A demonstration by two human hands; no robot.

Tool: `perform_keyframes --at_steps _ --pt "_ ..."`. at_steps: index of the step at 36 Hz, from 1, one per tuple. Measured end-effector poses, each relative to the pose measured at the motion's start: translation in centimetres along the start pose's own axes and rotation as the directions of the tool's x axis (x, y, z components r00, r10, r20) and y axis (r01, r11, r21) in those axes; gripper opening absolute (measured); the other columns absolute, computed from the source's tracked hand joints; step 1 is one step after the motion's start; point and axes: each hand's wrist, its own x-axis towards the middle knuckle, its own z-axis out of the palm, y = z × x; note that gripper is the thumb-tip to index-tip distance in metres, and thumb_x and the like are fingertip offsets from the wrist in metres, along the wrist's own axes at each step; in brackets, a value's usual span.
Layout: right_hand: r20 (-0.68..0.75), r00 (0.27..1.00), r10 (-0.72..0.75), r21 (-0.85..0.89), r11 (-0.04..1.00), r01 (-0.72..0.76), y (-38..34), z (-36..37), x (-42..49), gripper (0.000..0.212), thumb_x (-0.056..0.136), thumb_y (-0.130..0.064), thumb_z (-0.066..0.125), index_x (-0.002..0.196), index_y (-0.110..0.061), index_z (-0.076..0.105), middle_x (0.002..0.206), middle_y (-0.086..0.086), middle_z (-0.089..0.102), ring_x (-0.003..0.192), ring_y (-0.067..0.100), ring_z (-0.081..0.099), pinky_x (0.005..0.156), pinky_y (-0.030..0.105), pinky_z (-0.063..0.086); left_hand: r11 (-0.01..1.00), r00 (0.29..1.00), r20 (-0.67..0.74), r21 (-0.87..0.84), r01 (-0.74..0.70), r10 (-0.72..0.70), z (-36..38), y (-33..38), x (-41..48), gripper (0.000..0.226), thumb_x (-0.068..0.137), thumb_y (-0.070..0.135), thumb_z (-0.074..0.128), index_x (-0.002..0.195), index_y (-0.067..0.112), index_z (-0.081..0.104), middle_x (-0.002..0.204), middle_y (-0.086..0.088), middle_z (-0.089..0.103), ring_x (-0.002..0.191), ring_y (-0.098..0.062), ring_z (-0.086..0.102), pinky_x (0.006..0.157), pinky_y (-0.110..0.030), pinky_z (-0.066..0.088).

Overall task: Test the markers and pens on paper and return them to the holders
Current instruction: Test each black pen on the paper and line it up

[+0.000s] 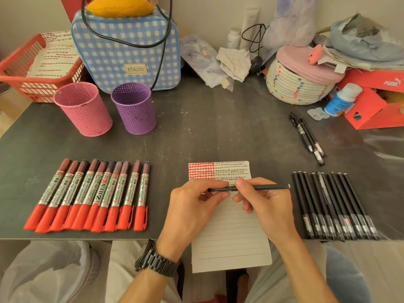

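Black pen [266, 187] spans left-right, left hand [192, 207] and right hand [270, 206] pinching it.

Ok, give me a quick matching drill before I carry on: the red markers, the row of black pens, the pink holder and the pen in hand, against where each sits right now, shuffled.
Things
1. red markers
2. row of black pens
3. pink holder
4. single black pen

Places
A. gripped by the left hand and right hand above the paper
B. standing left of the purple holder
C. lying right of the paper
D. lying left of the paper

Pairs: 1-D, 2-C, 3-B, 4-A
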Motion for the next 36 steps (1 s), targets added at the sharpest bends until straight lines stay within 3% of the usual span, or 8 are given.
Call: perform_keyframes --at_steps 14,19,22,24,27,30,33,36 --pt "0.092 0.995 -0.028 -0.017 0.999 0.03 -0.1 0.0 0.3 0.006 0.088 -0.028 0.079 0.092 -0.024 0.078 0.08 0.004 0.077 0.057 0.01 0.065 0.051 0.018 0.049 0.999 0.999 0.025 -0.008 -0.038 0.038 0.0 0.3 0.3 0.021 0.085 0.026 0.078 0.106 0.031 0.078 0.109 0.022 0.072 0.103 -0.002 0.067 0.082 -0.017 0.054" --pt "0.02 0.999 0.037 0.005 0.999 -0.037 -0.6 0.3 0.1 0.011 0.085 -0.028 0.08 0.094 -0.022 0.078 0.082 0.007 0.076 0.059 0.013 0.064 0.052 0.022 0.048 0.976 0.988 0.001 0.155 -0.156 0.157 0.2 0.0 0.0 0.042 0.086 0.022 0.077 0.125 0.035 0.069 0.121 0.028 0.064 0.102 0.003 0.062 0.083 -0.014 0.052" --pt "-0.042 0.996 0.073 0.11 0.992 -0.068 -1.1 -0.1 0.3 0.006 0.091 -0.013 0.075 0.097 -0.014 0.076 0.08 0.012 0.073 0.056 0.017 0.06 0.048 0.026 0.047 0.947 0.987 0.007 0.283 -0.154 0.159 0.4 -0.4 0.0 0.057 0.085 0.022 0.074 0.138 0.035 0.057 0.138 0.02 0.056 0.117 -0.002 0.053 0.099 -0.013 0.041" --pt "-0.083 0.991 0.11 0.176 0.98 -0.094 -1.8 -0.9 0.4 0.007 0.094 -0.011 0.072 0.097 -0.014 0.076 0.081 0.01 0.072 0.054 0.017 0.058 0.046 0.025 0.046 0.918 0.99 0.023 0.372 -0.138 0.139 0.5 -0.7 0.1 0.057 0.086 0.027 0.072 0.14 0.036 0.054 0.143 0.015 0.052 0.124 -0.01 0.049 0.105 -0.024 0.039" --pt "-0.133 0.978 0.158 0.22 0.967 -0.126 -3.3 -3.2 0.5 0.007 0.088 -0.024 0.075 0.094 -0.021 0.077 0.081 0.002 0.071 0.056 0.016 0.061 0.047 0.024 0.047 0.864 0.994 0.07 0.491 -0.111 0.088 0.6 -1.0 0.1 0.046 0.09 0.035 0.067 0.136 0.033 0.059 0.142 0.009 0.054 0.13 -0.022 0.05 0.106 -0.046 0.044" --pt "-0.203 0.964 0.171 0.174 0.975 -0.136 -5.0 -7.2 0.4 0.015 0.081 -0.038 0.078 0.09 -0.026 0.079 0.089 -0.004 0.075 0.076 0.015 0.073 0.057 0.023 0.055 0.825 0.99 0.13 0.553 -0.114 0.05 0.9 -1.1 0.1 0.043 0.091 0.049 0.051 0.127 0.031 0.068 0.139 0.005 0.059 0.128 -0.024 0.055 0.11 -0.052 0.042" --pt "-0.25 0.956 0.152 0.054 0.988 -0.143 -6.4 -12.3 0.3 0.027 0.082 -0.044 0.078 0.092 -0.019 0.078 0.104 0.003 0.077 0.101 0.019 0.074 0.077 0.026 0.06 0.797 0.987 0.156 0.59 -0.126 0.04 1.1 -1.4 0.1 0.048 0.093 0.055 0.04 0.127 0.034 0.066 0.141 0.006 0.058 0.13 -0.021 0.053 0.116 -0.049 0.035" --pt "-0.221 0.954 0.203 -0.148 0.96 -0.238 -7.8 -17.5 0.2 0.024 0.089 -0.031 0.069 0.1 -0.01 0.069 0.101 0.011 0.078 0.096 0.023 0.076 0.078 0.023 0.061 0.791 0.987 0.148 0.597 -0.136 0.058 1.2 -1.5 0.0 0.048 0.092 0.054 0.04 0.126 0.033 0.068 0.139 0.005 0.06 0.128 -0.023 0.055 0.114 -0.05 0.037"
